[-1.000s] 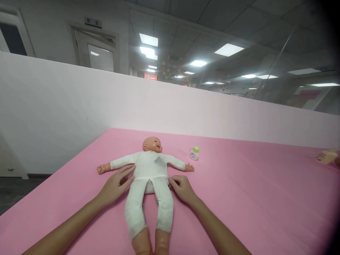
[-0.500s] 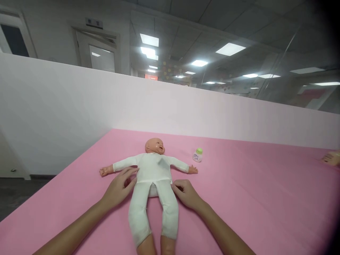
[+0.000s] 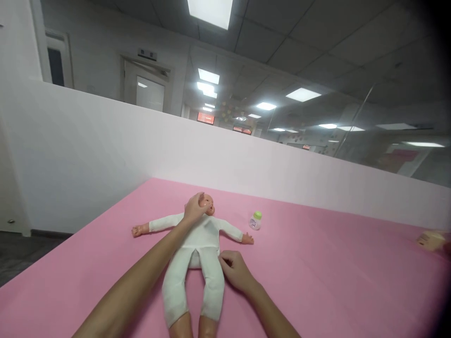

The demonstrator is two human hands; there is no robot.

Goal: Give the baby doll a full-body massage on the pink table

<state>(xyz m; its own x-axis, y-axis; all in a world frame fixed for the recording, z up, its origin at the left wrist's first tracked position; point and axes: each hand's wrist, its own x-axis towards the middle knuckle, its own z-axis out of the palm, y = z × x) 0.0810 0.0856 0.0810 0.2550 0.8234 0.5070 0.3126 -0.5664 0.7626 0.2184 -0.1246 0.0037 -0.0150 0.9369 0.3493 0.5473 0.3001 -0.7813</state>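
Note:
A baby doll in a white suit lies on its back on the pink table, arms spread. My left hand reaches over its chest and cups the left side of its head. My right hand rests on the table against the doll's right hip, fingers curled and touching the white cloth. A small white bottle with a green cap stands beyond the doll's right hand, apart from both of my hands.
A white partition wall runs along the table's far and left sides. At the far right edge lies a pale yellowish object, partly cut off. The floor drops away left of the table.
My left hand has moved from the doll's waist up to its head. My right hand stays at the doll's hip. The camera has tilted upward slightly.

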